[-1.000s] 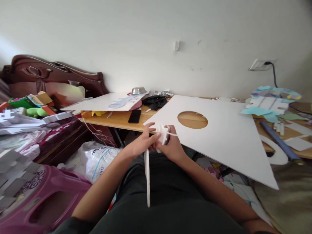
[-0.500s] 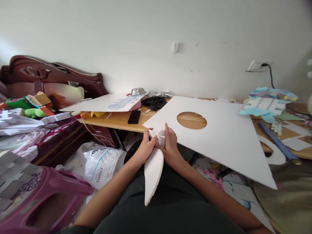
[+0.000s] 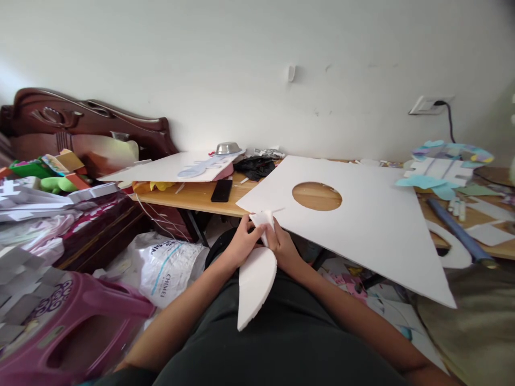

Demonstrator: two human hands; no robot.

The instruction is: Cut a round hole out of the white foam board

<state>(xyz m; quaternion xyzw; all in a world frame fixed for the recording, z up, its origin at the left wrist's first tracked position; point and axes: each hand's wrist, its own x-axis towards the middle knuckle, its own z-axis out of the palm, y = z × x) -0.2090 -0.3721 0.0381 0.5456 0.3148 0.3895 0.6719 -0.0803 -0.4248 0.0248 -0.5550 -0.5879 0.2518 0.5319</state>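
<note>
A curved white foam piece (image 3: 256, 281) hangs over my lap, its upper end between my two hands. My left hand (image 3: 244, 241) is closed on it, thumb near its top part. My right hand (image 3: 282, 246) pinches the folded white part at the top from the other side. A thin white strip sticks out to the right above my right fingers. Just beyond my hands lies a large white board (image 3: 374, 230) with an oval hole, overhanging the desk's front edge.
On the wooden desk (image 3: 193, 199) are a black phone (image 3: 221, 191), a metal bowl (image 3: 228, 148), a black bag (image 3: 257, 168) and another white board (image 3: 148, 169). A blue roll (image 3: 458, 230) lies right. A pink plastic stool (image 3: 96, 311) stands at lower left.
The foam piece has turned, so its broad face shows more and its tip is slightly higher. My right fingers have folded down over the top part, which now looks flatter.
</note>
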